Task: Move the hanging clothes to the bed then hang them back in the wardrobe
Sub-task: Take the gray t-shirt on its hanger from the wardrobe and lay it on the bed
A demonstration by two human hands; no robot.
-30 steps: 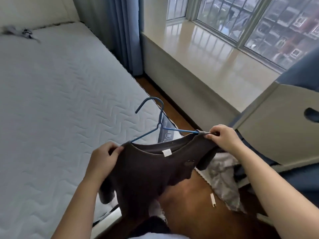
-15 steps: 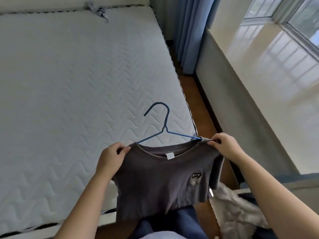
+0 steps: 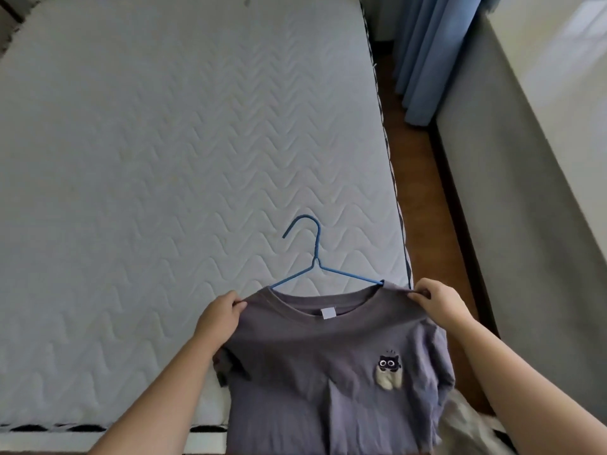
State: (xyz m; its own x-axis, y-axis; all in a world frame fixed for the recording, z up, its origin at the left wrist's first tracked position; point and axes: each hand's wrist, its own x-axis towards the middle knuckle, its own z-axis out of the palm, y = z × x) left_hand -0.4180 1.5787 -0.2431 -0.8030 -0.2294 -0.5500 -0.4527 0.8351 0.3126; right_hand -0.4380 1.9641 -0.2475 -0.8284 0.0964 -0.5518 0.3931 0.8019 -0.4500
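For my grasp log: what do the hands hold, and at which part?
The grey T-shirt on its blue hanger: left hand pinches one shoulder, right hand the other.

Right-hand side of the room, top to bottom.
Narrow strip of brown wooden floor (image 3: 420, 198) running up the frame, edged on the right by dark skirting (image 3: 460, 205). Blue curtain (image 3: 423, 54) hanging in folds at the top, hem down at the floor. Grey wall (image 3: 512, 224) rising beyond the skirting, capped by a pale glossy sill (image 3: 565, 70) with light reflected across its far end.
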